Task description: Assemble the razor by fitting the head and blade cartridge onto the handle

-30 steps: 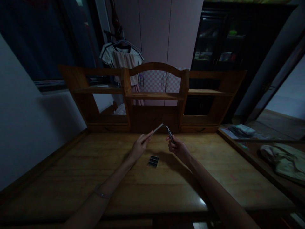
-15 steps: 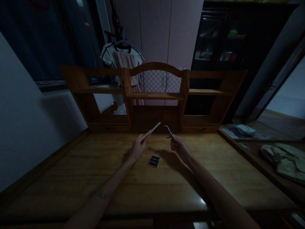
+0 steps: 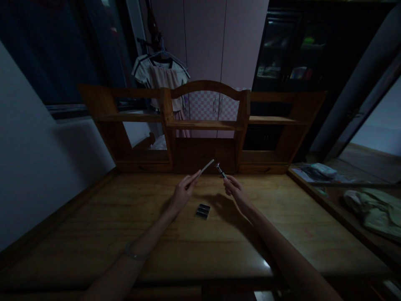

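A thin, flat, pale strip [image 3: 206, 166] is pinched in my left hand [image 3: 182, 193], its far end pointing up and to the right. Its kind is too dark to tell. On the other side, my right hand [image 3: 233, 187] grips what looks like a razor [image 3: 220, 169], with a dark and silver handle and a small shiny crosswise head. The razor's head is close to the strip's tip, with a small gap between them. Below and between both hands, a small black pack with several dark strips [image 3: 203, 211] lies on the wooden desk [image 3: 175, 255].
A wooden shelf unit [image 3: 205, 125] stands along the desk's back edge. Clothes [image 3: 161, 75] hang behind it at the left. Beyond the raised right edge lie a light-coloured cloth bag [image 3: 376, 211] and plastic packaging [image 3: 322, 170]. The room is dim.
The razor has turned in my right hand, so its head now shows as a crosspiece instead of a thin hook. The pale strip has shifted slightly right and up, nearer to it.
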Tool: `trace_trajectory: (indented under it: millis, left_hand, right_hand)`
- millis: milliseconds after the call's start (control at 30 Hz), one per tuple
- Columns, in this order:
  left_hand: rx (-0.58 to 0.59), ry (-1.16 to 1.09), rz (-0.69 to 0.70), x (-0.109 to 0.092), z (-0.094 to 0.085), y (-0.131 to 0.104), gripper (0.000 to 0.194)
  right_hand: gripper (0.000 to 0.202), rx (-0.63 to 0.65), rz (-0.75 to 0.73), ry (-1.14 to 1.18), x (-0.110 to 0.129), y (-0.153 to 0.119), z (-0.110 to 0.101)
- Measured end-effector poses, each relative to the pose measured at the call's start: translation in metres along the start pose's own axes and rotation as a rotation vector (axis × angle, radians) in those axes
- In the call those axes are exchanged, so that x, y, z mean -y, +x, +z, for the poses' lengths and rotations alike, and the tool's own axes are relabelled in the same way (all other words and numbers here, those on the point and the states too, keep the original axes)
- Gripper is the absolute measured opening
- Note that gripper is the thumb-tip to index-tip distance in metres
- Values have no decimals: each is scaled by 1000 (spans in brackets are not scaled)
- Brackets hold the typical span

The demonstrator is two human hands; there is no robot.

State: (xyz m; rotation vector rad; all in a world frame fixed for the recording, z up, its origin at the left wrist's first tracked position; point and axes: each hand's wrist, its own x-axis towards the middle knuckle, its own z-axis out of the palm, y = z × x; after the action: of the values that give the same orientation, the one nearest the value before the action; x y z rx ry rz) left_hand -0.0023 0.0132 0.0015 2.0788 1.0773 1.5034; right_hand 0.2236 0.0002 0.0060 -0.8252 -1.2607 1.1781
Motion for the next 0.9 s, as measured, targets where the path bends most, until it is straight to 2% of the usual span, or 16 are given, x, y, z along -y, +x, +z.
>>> trace_trajectory:
  millis: [200, 567, 700, 900]
  left_hand:
    - [5, -4, 27, -5, -2, 0, 39]
    - [-9, 87, 91, -8, -4, 1, 39]
    - [32, 84, 104, -6, -4, 0, 40]
    - [-28, 112, 94, -10, -5, 0, 39]
  right_hand:
    - [28, 40, -28, 28, 1, 2, -3]
    - [28, 12, -40, -19, 2, 2, -2]
    - [29, -4, -40, -32, 3, 2, -3]
    - [30, -22, -58, -53, 5, 2, -2]
